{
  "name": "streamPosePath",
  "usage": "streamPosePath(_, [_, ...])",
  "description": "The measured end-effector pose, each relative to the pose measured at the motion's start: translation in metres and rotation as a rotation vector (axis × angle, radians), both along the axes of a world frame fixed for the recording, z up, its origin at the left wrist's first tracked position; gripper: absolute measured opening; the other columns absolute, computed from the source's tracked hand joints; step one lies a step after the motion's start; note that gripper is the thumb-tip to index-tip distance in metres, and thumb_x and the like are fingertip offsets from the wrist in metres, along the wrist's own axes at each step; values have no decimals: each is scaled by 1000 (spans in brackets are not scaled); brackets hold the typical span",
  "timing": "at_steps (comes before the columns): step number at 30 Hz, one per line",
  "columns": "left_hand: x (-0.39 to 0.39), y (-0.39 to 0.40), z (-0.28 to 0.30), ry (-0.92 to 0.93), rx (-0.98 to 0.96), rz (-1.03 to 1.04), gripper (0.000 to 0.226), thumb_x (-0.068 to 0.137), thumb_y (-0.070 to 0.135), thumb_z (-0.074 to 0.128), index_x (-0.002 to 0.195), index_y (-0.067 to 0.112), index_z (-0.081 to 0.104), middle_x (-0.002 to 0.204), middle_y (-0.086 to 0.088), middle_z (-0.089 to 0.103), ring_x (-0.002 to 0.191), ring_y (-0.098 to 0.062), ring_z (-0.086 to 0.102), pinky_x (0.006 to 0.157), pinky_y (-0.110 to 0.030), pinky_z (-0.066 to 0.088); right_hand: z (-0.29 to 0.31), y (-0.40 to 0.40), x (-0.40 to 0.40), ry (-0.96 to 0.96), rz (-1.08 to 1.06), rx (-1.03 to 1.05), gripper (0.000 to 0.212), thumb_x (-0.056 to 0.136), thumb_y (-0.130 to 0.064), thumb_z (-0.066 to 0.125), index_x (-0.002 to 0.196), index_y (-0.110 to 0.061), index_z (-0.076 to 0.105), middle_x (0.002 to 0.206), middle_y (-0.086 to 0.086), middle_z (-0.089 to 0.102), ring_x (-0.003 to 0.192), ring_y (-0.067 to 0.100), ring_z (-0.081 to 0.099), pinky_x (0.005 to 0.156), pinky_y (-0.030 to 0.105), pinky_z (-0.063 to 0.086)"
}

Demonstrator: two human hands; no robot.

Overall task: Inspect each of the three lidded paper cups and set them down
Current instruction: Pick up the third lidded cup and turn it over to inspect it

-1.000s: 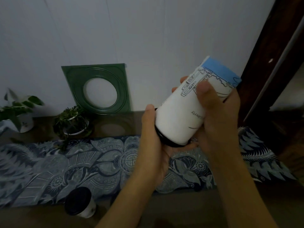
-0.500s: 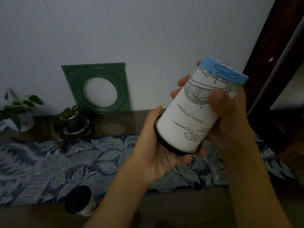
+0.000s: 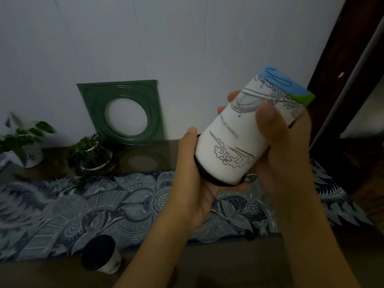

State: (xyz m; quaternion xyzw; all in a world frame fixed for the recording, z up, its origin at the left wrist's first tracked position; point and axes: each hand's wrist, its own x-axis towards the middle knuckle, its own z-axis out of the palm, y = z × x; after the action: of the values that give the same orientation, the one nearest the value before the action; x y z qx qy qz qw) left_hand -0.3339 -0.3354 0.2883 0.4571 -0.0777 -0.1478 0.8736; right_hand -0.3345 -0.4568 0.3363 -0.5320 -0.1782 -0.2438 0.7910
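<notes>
Dim table w/ patterned runner (image 3: 62, 215). Both hands grip inverted cup (image 3: 245, 134): left hand (image 3: 195, 183) fingers curl under lid, right hand (image 3: 284, 154) wraps side. Second cup (image 3: 101, 260) down; third unseen.

A blue-and-white patterned runner (image 3: 68, 215) is laid lengthwise along the dark glossy counter (image 3: 218, 265), with a bare strip left along the near edge. At the back edge, a green square frame (image 3: 122, 90) with a round opening is leaned against the pale wall (image 3: 166, 38). Just left of it, a small leafy plant in a white pot (image 3: 91, 152) is set, and a second potted plant (image 3: 25, 146) is placed at the far left edge. A dark wooden door frame (image 3: 342, 65) is seen at the right.
</notes>
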Motion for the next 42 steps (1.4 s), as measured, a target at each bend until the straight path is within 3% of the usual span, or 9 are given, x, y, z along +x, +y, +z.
streamPosePath(8, [5, 8, 0, 132, -127, -294, 69, 94, 67, 41, 111, 10, 76, 97, -22, 75, 73, -37, 73, 47, -32, 59, 2, -11, -2, 29, 201, -31, 61, 64, -45, 85, 114, -16, 65, 107, 11, 74, 99, 34, 71, 80, 48, 58])
streamPosePath(13, [-1, -4, 2, -36, -1, 61, 61, 88, 66, 53, 117, 16, 71, 110, -17, 77, 92, -33, 76, 58, -39, 62, -6, 0, 0, 72, -20, 56, 71, 53, -53, 88, 111, -19, 64, 116, 22, 69, 106, 43, 67, 86, 62, 55])
streamPosePath(18, [-6, -8, -4, -370, 163, 381, 53, 84, 62, 51, 117, 21, 58, 118, -19, 66, 105, -47, 67, 70, -72, 57, -9, 10, -2, 132, 16, 215, 94, 49, -50, 90, 126, -10, 55, 127, 29, 61, 111, 43, 65, 88, 60, 54])
streamPosePath(24, [-3, 5, 0, -7, 2, 10, 55, 88, 67, 50, 107, 25, 79, 104, -13, 79, 83, -28, 77, 56, -38, 62, -20, 0, -2, 117, 151, 144, 57, 50, -47, 92, 103, -35, 72, 119, 16, 70, 111, 37, 67, 86, 50, 57])
streamPosePath(29, [0, 8, -4, 51, -7, -101, 58, 84, 69, 55, 109, 23, 78, 106, -17, 78, 83, -30, 76, 54, -38, 61, -25, -5, -3, 123, 165, 117, 58, 54, -46, 91, 107, -33, 72, 116, 13, 72, 110, 36, 68, 85, 51, 57])
streamPosePath(33, [-5, -4, -9, -229, 144, 246, 56, 80, 61, 61, 118, 20, 62, 122, -10, 70, 100, -37, 72, 60, -43, 61, -28, 2, -2, 171, 36, 209, 77, 50, -50, 90, 116, -25, 61, 122, 18, 67, 104, 31, 70, 77, 47, 59])
streamPosePath(37, [-8, -9, -14, -607, 310, 456, 36, 85, 43, 60, 116, 25, 53, 102, 30, 62, 94, 2, 66, 64, -16, 55, -27, 5, -7, 186, 24, 264, 80, 57, -52, 86, 125, -20, 58, 122, 13, 68, 104, 26, 70, 77, 39, 60])
streamPosePath(39, [-6, -9, -16, -569, 295, 462, 32, 84, 43, 61, 112, 31, 57, 100, 28, 63, 92, -1, 66, 66, -21, 57, -30, 5, -9, 172, 11, 214, 78, 67, -53, 78, 132, -19, 52, 121, 2, 70, 107, 21, 69, 79, 35, 59])
streamPosePath(42, [-5, -7, -17, -378, 214, 437, 30, 79, 49, 64, 106, 35, 63, 109, 10, 67, 103, -29, 68, 68, -49, 62, -41, 5, -11, 120, -44, 12, 72, 83, -44, 66, 146, -25, 37, 132, -8, 63, 117, 12, 64, 86, 31, 57])
